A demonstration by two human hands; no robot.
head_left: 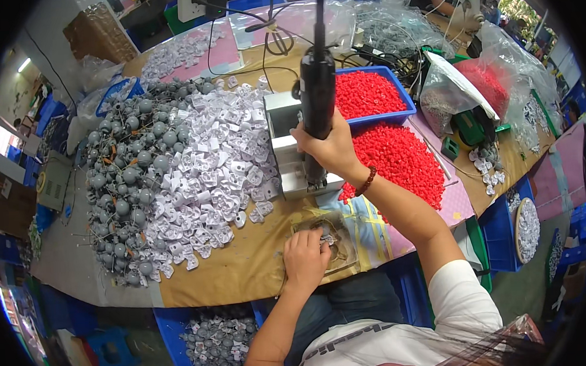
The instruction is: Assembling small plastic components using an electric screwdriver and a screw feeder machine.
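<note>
My right hand [334,148] is wrapped round the black body of an upright electric screwdriver [318,89], which hangs from above. Its lower end is beside a silver metal box-like holder [292,183]. My left hand [305,256] is at the table's front edge, fingers curled over a small square block-like fixture [344,256]. Its fingertips close on a small part in the fixture; the fingers hide most of it. Left of the holder spreads a heap of white plastic parts [205,154]. Red small pieces [398,167] are piled beside my right forearm.
Grey ball-shaped parts with wires [123,175] lie at the left. A blue tray [411,109] of red pieces stands behind the loose red pile. Plastic bags [397,28] and cables crowd the back. A blue bin [172,342] of grey and white parts is below the table edge.
</note>
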